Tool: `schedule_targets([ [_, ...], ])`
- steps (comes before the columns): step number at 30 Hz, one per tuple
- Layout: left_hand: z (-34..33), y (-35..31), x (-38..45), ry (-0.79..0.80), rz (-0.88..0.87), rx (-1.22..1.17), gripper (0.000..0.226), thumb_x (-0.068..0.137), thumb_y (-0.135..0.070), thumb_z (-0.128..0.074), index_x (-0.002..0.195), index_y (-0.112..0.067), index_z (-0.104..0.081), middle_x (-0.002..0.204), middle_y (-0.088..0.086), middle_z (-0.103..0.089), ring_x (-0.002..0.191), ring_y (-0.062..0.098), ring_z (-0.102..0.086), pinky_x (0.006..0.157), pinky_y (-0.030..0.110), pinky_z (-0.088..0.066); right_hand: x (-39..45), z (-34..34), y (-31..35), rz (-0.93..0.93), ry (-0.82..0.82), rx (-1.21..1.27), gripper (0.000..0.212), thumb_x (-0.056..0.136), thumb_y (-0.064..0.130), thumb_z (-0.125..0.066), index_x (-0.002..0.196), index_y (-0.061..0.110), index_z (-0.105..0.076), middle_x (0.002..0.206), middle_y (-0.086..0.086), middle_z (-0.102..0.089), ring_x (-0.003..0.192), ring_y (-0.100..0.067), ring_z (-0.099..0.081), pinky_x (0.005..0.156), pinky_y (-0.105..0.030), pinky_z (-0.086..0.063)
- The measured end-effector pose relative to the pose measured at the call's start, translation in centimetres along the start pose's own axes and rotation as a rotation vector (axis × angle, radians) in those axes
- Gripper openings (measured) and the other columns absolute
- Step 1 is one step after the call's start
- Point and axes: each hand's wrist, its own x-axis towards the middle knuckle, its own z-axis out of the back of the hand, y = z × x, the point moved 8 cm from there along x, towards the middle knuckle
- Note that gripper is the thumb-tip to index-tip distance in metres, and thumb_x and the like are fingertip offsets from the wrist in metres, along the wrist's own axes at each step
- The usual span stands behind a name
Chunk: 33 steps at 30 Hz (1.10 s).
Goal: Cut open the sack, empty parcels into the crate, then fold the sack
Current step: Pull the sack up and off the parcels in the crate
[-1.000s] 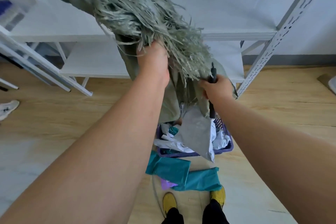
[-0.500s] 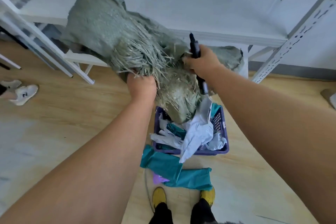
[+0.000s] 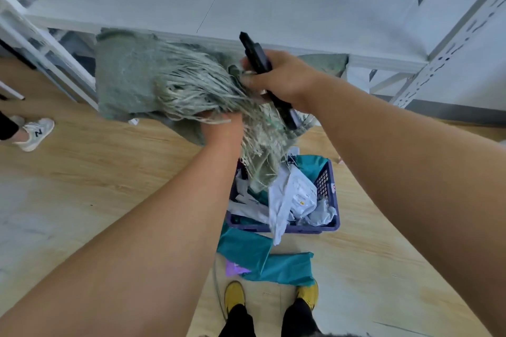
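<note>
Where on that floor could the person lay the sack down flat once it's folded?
Bare wooden floor lies between the white shelf rack and the purple plastic crate; more lies right of the crate. It is crowded near the yellow shoes, where teal parcels lie, and the crate is heaped. Both the left hand and right hand grip the green woven sack.

This looks like a parcel sorting or storage room: white slotted-steel shelving racks (image 3: 451, 46) stand on a pale wood-look floor (image 3: 95, 172), and a purple plastic crate (image 3: 328, 194) holds grey and teal plastic mailing bags (image 3: 293, 200), with more teal bags (image 3: 273, 262) on the floor.
</note>
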Motion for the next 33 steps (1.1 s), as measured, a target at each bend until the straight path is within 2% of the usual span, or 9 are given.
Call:
schedule_targets([
  [3, 0.5, -3.0, 0.0, -0.055, -0.100, -0.002, 0.020, 0.096, -0.014, -0.049, 0.112, -0.004, -0.054, 0.105, 0.006, -0.056, 0.107, 0.018, -0.051, 0.078, 0.022, -0.045, -0.3, 0.9, -0.5, 0.014, -0.091, 0.128, 0.034, 0.090, 0.005, -0.064, 0.122, 0.013, -0.057, 0.094, -0.001, -0.061, 0.073, -0.013, -0.062, 0.067, -0.025, -0.057],
  [7, 0.7, -4.6, -0.3, -0.074, -0.117, -0.028, 0.045, 0.098, -0.023, -0.044, 0.137, -0.002, -0.044, 0.139, 0.015, -0.049, 0.127, 0.032, -0.048, 0.106, 0.038, -0.040, -0.9, 3.4, -2.7, 0.011, -0.316, 0.149, 0.042, 0.090, 0.008, -0.064, 0.130, 0.014, -0.055, 0.104, -0.003, -0.062, 0.084, -0.015, -0.062, 0.078, -0.033, -0.059],
  [13, 1.0, -7.7, -1.0, -0.127, -0.258, -0.032, 0.038, 0.099, -0.019, -0.044, 0.130, 0.002, -0.045, 0.127, 0.012, -0.054, 0.117, 0.026, -0.052, 0.101, 0.032, -0.041, -2.0, 4.6, -4.9, -0.059, -0.392, 0.027, 0.039, 0.087, 0.009, -0.066, 0.125, 0.016, -0.059, 0.089, -0.002, -0.062, 0.086, -0.026, -0.063, 0.091, -0.053, -0.053],
  [18, 1.8, -8.9, -1.0, -0.181, -0.329, 0.076, 0.042, 0.102, -0.021, -0.038, 0.139, 0.000, -0.039, 0.142, 0.015, -0.046, 0.130, 0.028, -0.045, 0.104, 0.030, -0.035, -2.0, 5.3, -0.3, 0.140, -0.449, 0.009, 0.043, 0.089, 0.013, -0.062, 0.131, 0.016, -0.056, 0.110, 0.000, -0.064, 0.105, -0.020, -0.062, 0.098, -0.037, -0.049],
  [21, 1.3, -7.7, -0.9, -0.066, -0.219, 0.165, 0.044, 0.104, -0.024, -0.031, 0.139, 0.001, -0.040, 0.143, 0.017, -0.046, 0.131, 0.030, -0.044, 0.103, 0.031, -0.036, -1.5, 4.6, 0.1, 0.069, -0.384, -0.216, 0.039, 0.090, 0.013, -0.060, 0.129, 0.016, -0.056, 0.113, -0.007, -0.065, 0.099, -0.023, -0.062, 0.085, -0.033, -0.052],
  [24, 2.0, -8.0, -0.9, -0.122, -0.245, 0.150, 0.047, 0.101, -0.025, -0.040, 0.142, -0.002, -0.037, 0.140, 0.018, -0.049, 0.129, 0.032, -0.047, 0.107, 0.037, -0.038, -1.4, 3.2, -1.5, -0.049, -0.286, -0.302, 0.028, 0.090, 0.015, -0.060, 0.119, 0.016, -0.060, 0.096, -0.007, -0.066, 0.087, -0.026, -0.062, 0.073, -0.032, -0.050],
  [27, 3.8, -10.0, -1.3, -0.226, -0.315, 0.180, 0.043, 0.101, -0.023, -0.040, 0.137, 0.001, -0.040, 0.137, 0.018, -0.051, 0.126, 0.031, -0.049, 0.104, 0.035, -0.040, -1.5, 2.6, -1.0, 0.029, -0.317, -0.237, 0.007, 0.090, 0.015, -0.060, 0.093, 0.019, -0.056, 0.072, 0.006, -0.051, 0.068, -0.015, -0.050, 0.067, -0.024, -0.039],
  [31, 4.2, -9.3, 0.1, -0.186, -0.254, 0.294, 0.040, 0.103, -0.019, -0.035, 0.135, 0.003, -0.044, 0.138, 0.018, -0.049, 0.127, 0.030, -0.048, 0.106, 0.036, -0.039, -1.1, 1.8, 0.7, 0.108, -0.331, -0.063, 0.035, 0.091, 0.008, -0.057, 0.125, 0.018, -0.059, 0.101, 0.005, -0.064, 0.081, -0.012, -0.060, 0.066, -0.016, -0.049],
  [33, 4.2, -6.9, 1.0, -0.146, -0.170, 0.341, 0.041, 0.102, -0.022, -0.040, 0.135, 0.002, -0.044, 0.135, 0.016, -0.051, 0.118, 0.029, -0.054, 0.097, 0.028, -0.046, -0.7, 1.2, 0.7, 0.084, -0.307, -0.038, 0.034, 0.091, 0.009, -0.059, 0.125, 0.015, -0.060, 0.110, -0.005, -0.067, 0.090, -0.020, -0.063, 0.077, -0.029, -0.054],
])
